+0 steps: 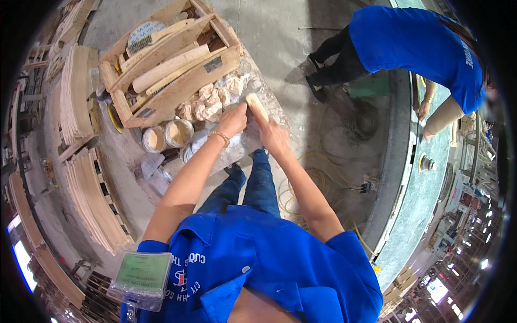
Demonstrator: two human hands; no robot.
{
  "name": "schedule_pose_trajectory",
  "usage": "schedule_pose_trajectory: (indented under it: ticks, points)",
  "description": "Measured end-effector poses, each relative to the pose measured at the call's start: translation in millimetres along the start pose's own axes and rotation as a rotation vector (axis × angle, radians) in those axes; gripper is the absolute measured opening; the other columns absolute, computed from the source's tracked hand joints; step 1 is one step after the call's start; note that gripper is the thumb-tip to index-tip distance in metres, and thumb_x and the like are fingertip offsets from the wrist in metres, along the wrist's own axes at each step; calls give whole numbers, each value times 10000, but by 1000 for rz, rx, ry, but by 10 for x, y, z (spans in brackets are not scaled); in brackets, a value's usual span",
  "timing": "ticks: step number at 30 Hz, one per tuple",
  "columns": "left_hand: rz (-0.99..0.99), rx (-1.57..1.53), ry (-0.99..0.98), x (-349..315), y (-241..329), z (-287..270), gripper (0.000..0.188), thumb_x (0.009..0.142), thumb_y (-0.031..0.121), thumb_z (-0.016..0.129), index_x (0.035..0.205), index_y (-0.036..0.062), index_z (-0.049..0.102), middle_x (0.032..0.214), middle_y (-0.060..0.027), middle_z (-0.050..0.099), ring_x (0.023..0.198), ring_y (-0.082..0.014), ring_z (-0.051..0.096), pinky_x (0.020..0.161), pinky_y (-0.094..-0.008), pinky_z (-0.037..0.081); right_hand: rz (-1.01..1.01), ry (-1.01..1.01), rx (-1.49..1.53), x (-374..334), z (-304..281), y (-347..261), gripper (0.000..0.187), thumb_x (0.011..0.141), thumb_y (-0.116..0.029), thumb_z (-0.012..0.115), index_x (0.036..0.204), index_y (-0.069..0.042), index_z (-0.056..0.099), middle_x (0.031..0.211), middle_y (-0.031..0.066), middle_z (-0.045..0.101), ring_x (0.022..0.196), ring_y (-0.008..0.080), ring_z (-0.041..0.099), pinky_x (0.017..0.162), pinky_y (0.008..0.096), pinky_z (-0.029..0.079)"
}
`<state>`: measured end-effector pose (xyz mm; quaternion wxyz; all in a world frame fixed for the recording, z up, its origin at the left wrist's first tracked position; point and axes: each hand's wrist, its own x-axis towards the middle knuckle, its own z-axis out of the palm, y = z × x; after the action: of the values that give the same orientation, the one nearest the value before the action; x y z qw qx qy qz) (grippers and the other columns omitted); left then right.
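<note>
In my right hand [274, 139] is a pale wooden block-like piece [256, 107], its far end tilted up to the left. My left hand [232, 120] is closed just left of the piece, over the bench. Whether its fingers touch the piece or pinch something small, I cannot make out. Both hands are above the near right part of a dusty bench top [266, 94]. Crumpled pale sheets [210, 102] lie beyond my left hand. Two round tubs of tan paste, one [178, 133] beside the other [154, 139], stand left of my left wrist.
A wooden tote box [172, 91] holding rolls and sticks fills the far left of the bench. Stacked wooden slats [75, 102] line the left. At right, a co-worker [414, 43] bends over a long greenish table [417, 188]. Hoses [318, 177] coil on the floor.
</note>
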<state>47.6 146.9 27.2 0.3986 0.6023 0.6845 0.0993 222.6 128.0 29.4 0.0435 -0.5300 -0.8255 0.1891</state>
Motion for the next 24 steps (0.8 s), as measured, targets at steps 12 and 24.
schedule_pose_trajectory:
  ticks: [12, 24]
  points:
    - [-20, -72, -37, 32, -61, -48, 178, 828, 140, 550, 927, -4, 517, 882, -242, 641, 905, -419, 606, 797, -500, 460, -3, 32, -4, 24, 82, -79, 529, 937, -203, 491, 1433, -333, 363, 731, 189, 623, 567, 341, 636, 465, 449, 495]
    - [-79, -197, -110, 16, -35, -1, 146, 843, 169, 546, 885, 36, 503, 715, -167, 648, 791, -364, 644, 736, -479, 476, 59, 37, 47, -181, 152, -85, 577, 929, -195, 498, 1452, -355, 311, 750, 202, 612, 574, 364, 632, 469, 455, 497]
